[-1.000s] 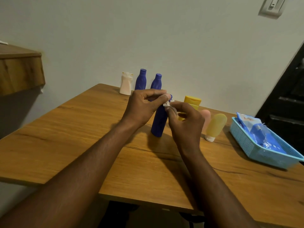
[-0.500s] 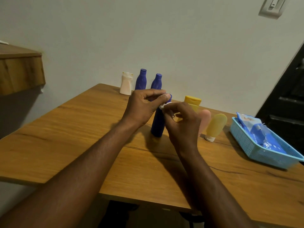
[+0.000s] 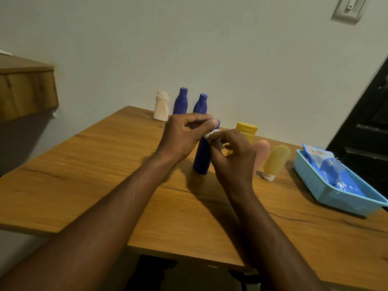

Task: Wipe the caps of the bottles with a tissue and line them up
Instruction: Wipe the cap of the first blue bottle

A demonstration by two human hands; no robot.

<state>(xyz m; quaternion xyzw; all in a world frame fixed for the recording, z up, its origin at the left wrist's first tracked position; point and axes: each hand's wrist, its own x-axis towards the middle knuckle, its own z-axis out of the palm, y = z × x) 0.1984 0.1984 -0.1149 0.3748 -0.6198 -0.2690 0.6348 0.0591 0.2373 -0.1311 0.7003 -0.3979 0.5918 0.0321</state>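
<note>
Tissue [image 3: 210,134] shifted leftward; three blue bottles [image 3: 202,158], two yellow bottles [image 3: 276,160].

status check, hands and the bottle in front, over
Left hand grips blue bottle near its cap. Right hand pinches tissue against the cap. Nothing blocking the wipe.

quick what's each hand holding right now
Left hand: closed, gripping the neck of the blue bottle.
Right hand: closed, pinching a tissue against the bottle's cap.
</note>
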